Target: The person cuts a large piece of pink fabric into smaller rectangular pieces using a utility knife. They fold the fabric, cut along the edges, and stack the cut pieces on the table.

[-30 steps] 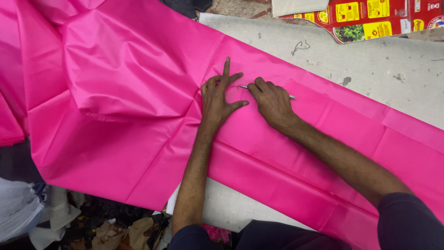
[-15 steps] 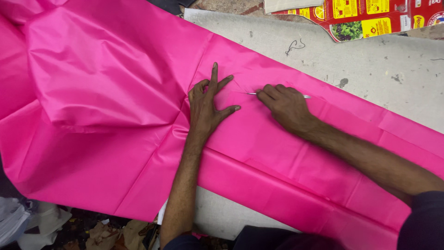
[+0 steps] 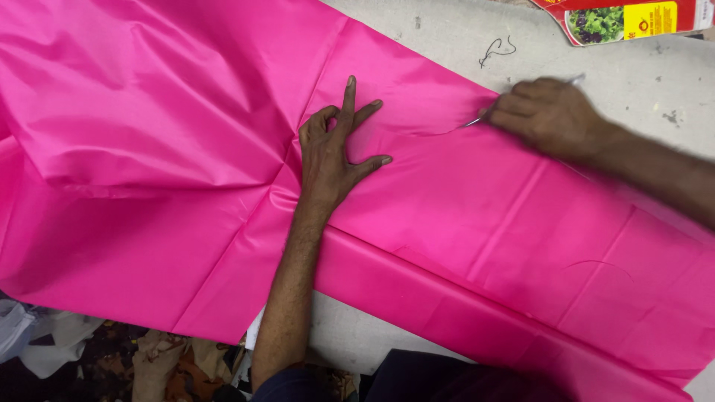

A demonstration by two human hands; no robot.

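Pink fabric (image 3: 186,149) under left hand (image 3: 335,149); right hand (image 3: 547,115) holds marker (image 3: 477,119).

Left hand (image 3: 335,160) pins pink fabric (image 3: 186,149); right hand (image 3: 547,115) grips thin tool (image 3: 477,119)

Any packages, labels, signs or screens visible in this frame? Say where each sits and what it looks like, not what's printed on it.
Printed carton: one only, at the top right edge on the grey table, cut off by the frame; flat, red, with a yellow panel and a picture of green leaves.
No signs or screens.
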